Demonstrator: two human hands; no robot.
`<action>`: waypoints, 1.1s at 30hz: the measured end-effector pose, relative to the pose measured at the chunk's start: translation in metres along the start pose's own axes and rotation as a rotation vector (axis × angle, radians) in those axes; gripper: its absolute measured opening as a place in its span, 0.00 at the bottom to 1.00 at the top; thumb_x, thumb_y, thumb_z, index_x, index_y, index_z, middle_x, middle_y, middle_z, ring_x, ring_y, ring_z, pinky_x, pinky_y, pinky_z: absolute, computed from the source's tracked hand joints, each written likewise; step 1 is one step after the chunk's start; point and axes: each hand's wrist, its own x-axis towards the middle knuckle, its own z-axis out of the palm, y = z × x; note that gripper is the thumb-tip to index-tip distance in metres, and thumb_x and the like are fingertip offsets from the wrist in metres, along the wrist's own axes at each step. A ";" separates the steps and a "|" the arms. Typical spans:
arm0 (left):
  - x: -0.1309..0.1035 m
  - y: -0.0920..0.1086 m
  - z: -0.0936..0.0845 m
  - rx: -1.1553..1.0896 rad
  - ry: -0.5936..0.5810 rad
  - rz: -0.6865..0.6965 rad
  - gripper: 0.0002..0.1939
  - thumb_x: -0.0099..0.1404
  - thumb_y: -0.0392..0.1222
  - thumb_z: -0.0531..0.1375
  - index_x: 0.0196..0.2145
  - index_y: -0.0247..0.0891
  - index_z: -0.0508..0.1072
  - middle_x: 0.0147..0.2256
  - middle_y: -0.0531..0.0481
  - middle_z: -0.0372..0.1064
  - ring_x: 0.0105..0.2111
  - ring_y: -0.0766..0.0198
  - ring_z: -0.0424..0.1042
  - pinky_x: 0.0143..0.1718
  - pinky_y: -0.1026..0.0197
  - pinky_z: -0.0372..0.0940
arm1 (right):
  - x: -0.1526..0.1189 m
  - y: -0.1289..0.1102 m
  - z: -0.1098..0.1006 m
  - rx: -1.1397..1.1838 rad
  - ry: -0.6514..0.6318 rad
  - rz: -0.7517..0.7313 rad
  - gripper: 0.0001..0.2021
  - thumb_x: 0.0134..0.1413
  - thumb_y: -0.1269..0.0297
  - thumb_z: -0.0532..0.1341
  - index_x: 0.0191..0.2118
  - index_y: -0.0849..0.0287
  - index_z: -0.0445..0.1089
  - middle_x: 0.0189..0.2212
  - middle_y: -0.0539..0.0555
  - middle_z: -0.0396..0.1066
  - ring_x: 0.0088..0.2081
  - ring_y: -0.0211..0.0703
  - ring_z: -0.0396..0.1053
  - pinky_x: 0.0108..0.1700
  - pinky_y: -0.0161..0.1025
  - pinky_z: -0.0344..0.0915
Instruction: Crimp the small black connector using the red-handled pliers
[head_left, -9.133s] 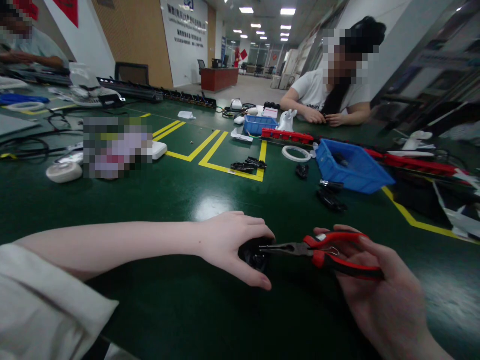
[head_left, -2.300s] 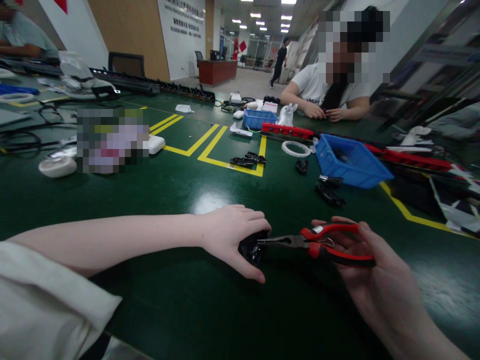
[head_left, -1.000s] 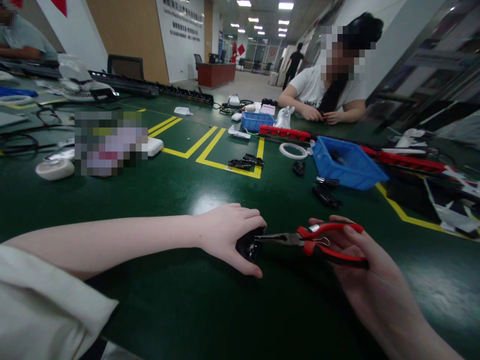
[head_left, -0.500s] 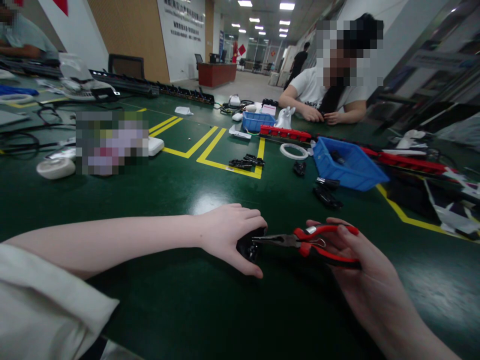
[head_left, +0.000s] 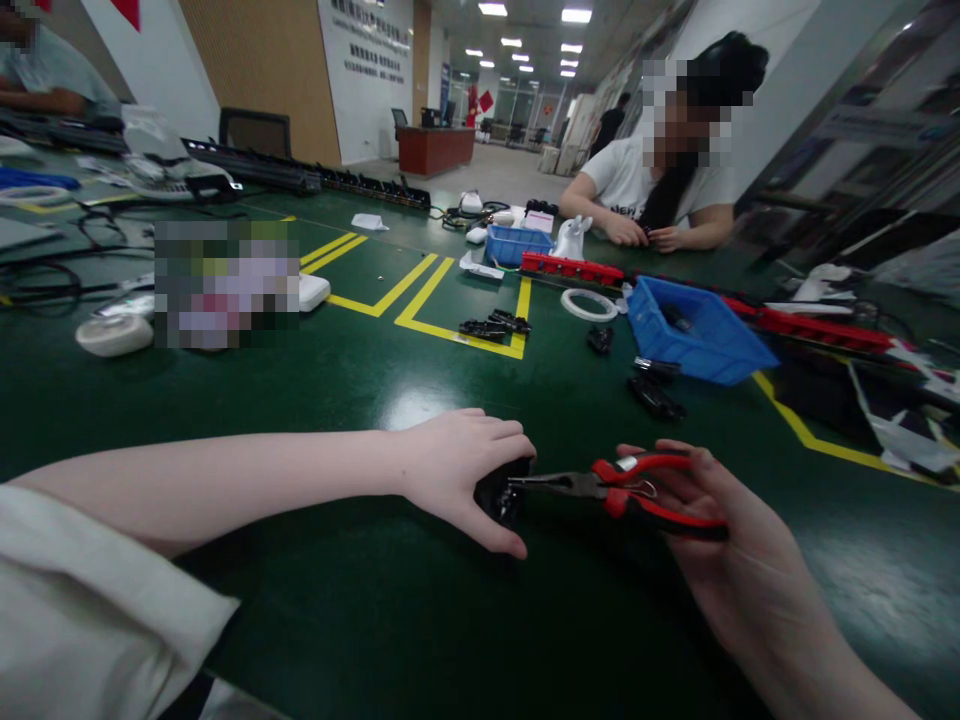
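Observation:
My left hand (head_left: 469, 475) is wrapped over a small black plastic part (head_left: 495, 495) on the green table, thumb on the near side and fingers on the far side. Much of the part is hidden under the palm. In my right hand (head_left: 739, 510) are red-handled needle-nose pliers (head_left: 600, 485), held from the right with the handles apart. Their thin tips point left and reach the open side of the black part. Whether the jaws grip anything there is too small to tell.
Beyond my hands lie several black parts (head_left: 654, 395), a blue bin (head_left: 694, 335) and a white ring (head_left: 589, 304). Yellow tape (head_left: 420, 285) marks the green table (head_left: 337, 610). Across it sits a person (head_left: 645, 190) with both hands together. A white mouse-like object (head_left: 114, 335) lies left.
The pliers and my right hand have shifted very slightly to the right. My left hand stays on the black plastic part.

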 end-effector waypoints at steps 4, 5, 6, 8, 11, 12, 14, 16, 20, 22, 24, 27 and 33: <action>0.000 -0.001 0.000 0.008 0.006 0.004 0.37 0.55 0.70 0.64 0.47 0.34 0.69 0.41 0.45 0.71 0.34 0.58 0.70 0.36 0.58 0.64 | 0.002 0.001 0.000 -0.008 -0.007 0.007 0.30 0.23 0.49 0.78 0.37 0.56 0.75 0.39 0.58 0.81 0.44 0.53 0.78 0.40 0.37 0.77; 0.000 -0.001 0.000 0.011 0.006 0.005 0.37 0.55 0.70 0.64 0.47 0.34 0.69 0.40 0.45 0.71 0.34 0.58 0.70 0.36 0.58 0.64 | 0.002 0.002 0.000 -0.009 -0.010 0.010 0.30 0.23 0.49 0.78 0.37 0.56 0.74 0.39 0.58 0.81 0.44 0.53 0.78 0.40 0.37 0.77; 0.000 -0.001 0.000 0.013 0.007 0.005 0.37 0.55 0.70 0.64 0.48 0.34 0.69 0.40 0.45 0.71 0.34 0.58 0.70 0.36 0.58 0.64 | 0.003 0.002 -0.001 -0.011 -0.014 0.013 0.30 0.23 0.48 0.78 0.37 0.56 0.74 0.39 0.58 0.80 0.44 0.53 0.78 0.41 0.37 0.77; 0.000 -0.001 0.000 0.013 0.003 0.004 0.37 0.55 0.70 0.64 0.48 0.34 0.69 0.41 0.45 0.71 0.34 0.58 0.70 0.36 0.58 0.64 | 0.003 0.003 -0.001 -0.014 -0.013 0.015 0.31 0.22 0.47 0.78 0.38 0.56 0.74 0.39 0.58 0.80 0.44 0.53 0.78 0.40 0.36 0.77; 0.000 -0.002 0.000 0.009 -0.002 0.005 0.37 0.55 0.70 0.63 0.48 0.35 0.69 0.41 0.44 0.71 0.34 0.57 0.70 0.36 0.58 0.64 | 0.004 0.004 -0.002 -0.018 -0.018 0.015 0.32 0.23 0.46 0.78 0.38 0.56 0.74 0.40 0.59 0.80 0.44 0.53 0.78 0.40 0.36 0.77; 0.000 -0.002 0.000 0.008 -0.001 0.005 0.37 0.55 0.70 0.64 0.48 0.35 0.69 0.41 0.44 0.71 0.34 0.57 0.70 0.37 0.57 0.64 | 0.004 0.004 -0.002 -0.020 -0.025 0.015 0.32 0.23 0.46 0.77 0.39 0.56 0.74 0.40 0.59 0.80 0.45 0.53 0.78 0.40 0.36 0.77; 0.000 -0.001 0.000 0.008 0.000 0.003 0.37 0.55 0.70 0.64 0.48 0.35 0.69 0.41 0.44 0.71 0.34 0.57 0.71 0.37 0.57 0.64 | 0.004 0.003 -0.002 -0.019 -0.034 0.017 0.32 0.24 0.46 0.77 0.39 0.56 0.74 0.41 0.58 0.80 0.45 0.53 0.78 0.40 0.37 0.77; 0.000 -0.001 0.000 0.011 -0.001 0.000 0.37 0.55 0.70 0.64 0.48 0.35 0.69 0.41 0.44 0.71 0.34 0.57 0.71 0.36 0.57 0.64 | 0.004 0.002 -0.001 -0.019 -0.038 0.022 0.32 0.24 0.46 0.78 0.40 0.56 0.74 0.41 0.59 0.80 0.46 0.53 0.78 0.40 0.37 0.77; 0.001 0.001 -0.001 0.020 -0.010 -0.011 0.38 0.55 0.69 0.64 0.50 0.35 0.68 0.43 0.44 0.70 0.35 0.56 0.71 0.36 0.57 0.64 | 0.002 0.000 -0.001 -0.014 -0.052 0.027 0.32 0.25 0.47 0.77 0.40 0.56 0.74 0.42 0.60 0.80 0.46 0.53 0.78 0.40 0.37 0.77; 0.000 0.001 -0.002 0.036 -0.015 -0.015 0.39 0.56 0.68 0.64 0.53 0.34 0.67 0.45 0.43 0.69 0.38 0.55 0.71 0.38 0.57 0.64 | 0.002 -0.001 -0.001 -0.005 -0.051 0.017 0.30 0.27 0.48 0.77 0.39 0.56 0.74 0.41 0.60 0.80 0.45 0.53 0.78 0.40 0.37 0.77; 0.000 0.000 -0.004 0.062 -0.019 -0.011 0.40 0.58 0.66 0.64 0.56 0.33 0.66 0.48 0.42 0.68 0.43 0.53 0.71 0.41 0.55 0.65 | 0.003 -0.002 -0.001 0.004 -0.037 0.010 0.26 0.31 0.50 0.76 0.39 0.56 0.74 0.40 0.60 0.80 0.45 0.52 0.78 0.39 0.37 0.77; -0.001 -0.002 -0.005 0.104 -0.020 -0.007 0.39 0.59 0.65 0.63 0.58 0.33 0.65 0.52 0.39 0.67 0.48 0.49 0.69 0.46 0.53 0.64 | 0.005 -0.005 -0.002 0.024 -0.005 0.009 0.19 0.40 0.54 0.72 0.38 0.57 0.74 0.39 0.60 0.80 0.43 0.51 0.79 0.39 0.37 0.77; -0.002 -0.004 -0.005 0.142 -0.025 -0.007 0.40 0.61 0.65 0.61 0.60 0.31 0.65 0.55 0.36 0.65 0.52 0.47 0.67 0.50 0.52 0.63 | 0.007 -0.013 0.002 0.058 0.069 -0.001 0.06 0.56 0.63 0.62 0.37 0.59 0.74 0.36 0.59 0.80 0.38 0.46 0.80 0.36 0.36 0.77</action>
